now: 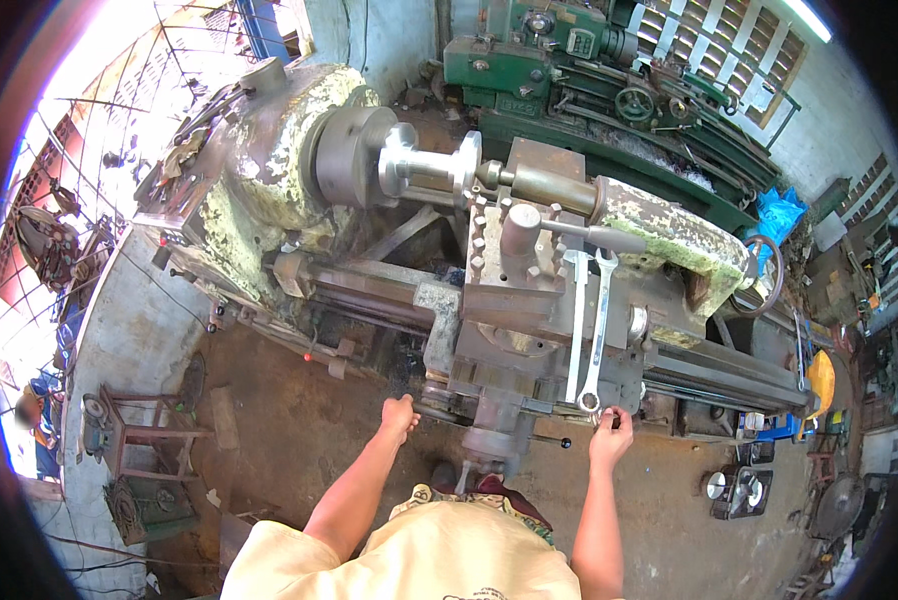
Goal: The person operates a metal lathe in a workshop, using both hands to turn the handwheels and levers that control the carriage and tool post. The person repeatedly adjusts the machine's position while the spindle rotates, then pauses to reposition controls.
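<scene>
Working at an old lathe point(379, 283), paint flaking. Holding the hands well apart, one at either side of the carriage front. Gripping the end of a dark handle point(439, 413) with the left hand point(399, 415), fingers curled tight. Bending the right hand point(612, 430) at the carriage's right front; not being able to tell what it is clasping, if anything.

Noting the silvery metal part point(424, 170) sitting level between a round drum point(354, 155) and the end support point(669, 220), beyond both hands. Seeing a wrench point(599, 320) and a caliper point(576, 330) lying side by side on the carriage, the wrench's ring end resting just beside the right hand.

Checking containers: seeing a black tray point(739, 508) standing on the floor point(659, 500) at right, carrying pale round items, too small to make out. Spotting a blue bag point(777, 213) bulging behind the end support, contents hidden. Finding a blue box point(774, 432) standing near the lathe's right end, contents too small to read.
</scene>
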Action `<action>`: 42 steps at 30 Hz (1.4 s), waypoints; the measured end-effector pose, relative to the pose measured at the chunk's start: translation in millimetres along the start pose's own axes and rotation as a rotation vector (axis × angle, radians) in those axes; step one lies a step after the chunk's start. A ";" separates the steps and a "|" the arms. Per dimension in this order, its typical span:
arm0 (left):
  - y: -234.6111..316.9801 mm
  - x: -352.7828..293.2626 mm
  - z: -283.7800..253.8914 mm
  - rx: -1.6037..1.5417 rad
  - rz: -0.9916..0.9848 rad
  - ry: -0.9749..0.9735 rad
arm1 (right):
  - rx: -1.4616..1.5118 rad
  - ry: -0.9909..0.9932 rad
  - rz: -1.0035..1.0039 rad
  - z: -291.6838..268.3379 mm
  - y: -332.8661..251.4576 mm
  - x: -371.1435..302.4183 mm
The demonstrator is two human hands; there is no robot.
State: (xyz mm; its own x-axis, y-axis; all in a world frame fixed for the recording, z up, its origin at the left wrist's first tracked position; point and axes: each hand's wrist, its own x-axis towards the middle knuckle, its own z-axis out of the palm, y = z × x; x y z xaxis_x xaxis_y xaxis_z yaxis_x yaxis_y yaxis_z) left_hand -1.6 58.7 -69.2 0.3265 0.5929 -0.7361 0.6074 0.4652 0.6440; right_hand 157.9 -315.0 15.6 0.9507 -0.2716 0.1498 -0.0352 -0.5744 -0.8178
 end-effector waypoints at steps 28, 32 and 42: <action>-20.5 -3.5 -27.8 0.283 -0.003 0.055 | -0.038 0.108 -0.176 -13.9 -22.7 -22.9; -40.3 -24.5 3.5 0.620 0.280 0.087 | 0.085 -0.069 -0.394 -21.7 -47.4 -83.0; -143.0 -0.9 100.3 0.507 0.625 -0.408 | -0.037 -0.882 0.174 36.5 -89.0 -127.7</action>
State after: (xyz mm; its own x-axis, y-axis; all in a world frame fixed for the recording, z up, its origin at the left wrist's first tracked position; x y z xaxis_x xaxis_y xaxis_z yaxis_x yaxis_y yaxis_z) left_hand -16.2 -74.3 -181.5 0.8772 0.3162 -0.3612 0.4476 -0.2669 0.8535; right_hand 50.9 -201.0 49.0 0.8214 0.3260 -0.4679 -0.1960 -0.6092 -0.7684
